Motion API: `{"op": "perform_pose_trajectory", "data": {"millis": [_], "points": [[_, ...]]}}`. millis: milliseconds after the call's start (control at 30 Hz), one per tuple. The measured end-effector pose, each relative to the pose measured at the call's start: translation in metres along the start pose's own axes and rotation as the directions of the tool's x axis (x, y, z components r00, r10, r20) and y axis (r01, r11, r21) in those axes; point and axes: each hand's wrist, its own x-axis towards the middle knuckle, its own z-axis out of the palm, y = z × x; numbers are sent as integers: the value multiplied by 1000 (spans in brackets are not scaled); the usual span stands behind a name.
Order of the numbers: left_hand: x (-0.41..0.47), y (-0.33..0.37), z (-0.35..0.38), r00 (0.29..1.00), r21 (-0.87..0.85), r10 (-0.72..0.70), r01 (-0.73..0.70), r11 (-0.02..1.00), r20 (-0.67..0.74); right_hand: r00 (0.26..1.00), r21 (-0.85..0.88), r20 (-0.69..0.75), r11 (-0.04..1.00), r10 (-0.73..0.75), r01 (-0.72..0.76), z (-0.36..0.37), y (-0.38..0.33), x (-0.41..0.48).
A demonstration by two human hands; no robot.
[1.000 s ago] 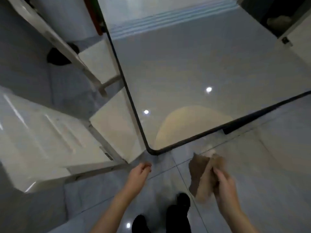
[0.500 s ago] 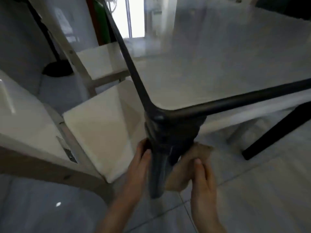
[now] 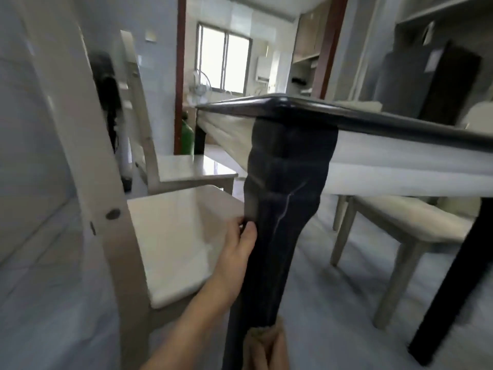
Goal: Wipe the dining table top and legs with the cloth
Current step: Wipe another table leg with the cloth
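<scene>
**cloth meets the corner leg of the dining table**

a person crouches at the near corner of the dining table (image 3: 373, 116), left hand (image 3: 234, 252) braced with thumb and fingers closed against the side of the dark table leg (image 3: 280, 209). low at the frame's bottom edge, the right hand (image 3: 269, 351) bunches a tan cloth (image 3: 262, 336) against the same leg. the cloth looks soft, light and easily wadded, best gripped as a pad in the palm; the glossy leg appears rigid and slick. a pale chair (image 3: 176, 236) stands just beside.
</scene>
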Motion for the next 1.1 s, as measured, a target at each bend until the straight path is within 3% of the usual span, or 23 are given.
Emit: {"op": "perform_pose_trajectory", "data": {"millis": [133,267,400,467,567,867,1100], "points": [[5,-1,1,1000,9,9,-8,1000,-25,1000,124,-16,992,23,-21,-13,-47,2],[5,0,3,999,38,-9,11,999,-49,986,225,-122,964,-114,139,-17,-147,55],[7,7,6,998,37,10,-8,999,-68,970,281,-245,957,-3,74,-20,-139,64],[6,3,5,997,43,18,-15,999,-73,979,326,-190,945,78,-12,-21,-140,59],[1,6,5,998,28,41,-39,999,-56,997,239,-72,971,30,-11,-19,-150,55],[7,5,-1,999,-33,18,-17,999,33,988,347,-29,928,152,-132,-25,-172,66],[8,9,-4,997,-27,-7,9,1000,79,984,252,-166,967,66,-22,-22,-176,66]]}}
